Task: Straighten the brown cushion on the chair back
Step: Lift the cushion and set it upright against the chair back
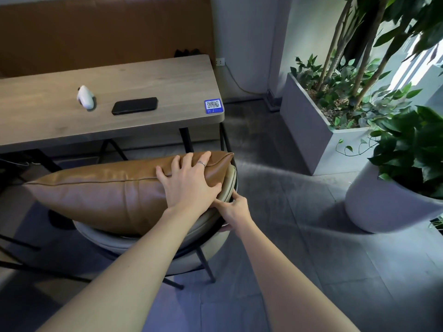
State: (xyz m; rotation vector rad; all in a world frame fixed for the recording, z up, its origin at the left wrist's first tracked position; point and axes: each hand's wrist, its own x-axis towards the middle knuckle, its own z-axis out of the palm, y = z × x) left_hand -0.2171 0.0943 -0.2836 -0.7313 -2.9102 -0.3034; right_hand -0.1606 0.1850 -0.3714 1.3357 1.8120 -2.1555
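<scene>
Head view, steeply downward, close

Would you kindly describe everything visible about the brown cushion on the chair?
The brown cushion looks like smooth tan leather, with a piped seam along its upper edge and a vertical seam across its near face. It is plump, lies lengthwise and leans against the chair back, its pointed corners reaching left and upper right. The left hand, wearing a ring, lies spread and flat on its right end. The right hand grips the chair back just below, not the cushion.
</scene>
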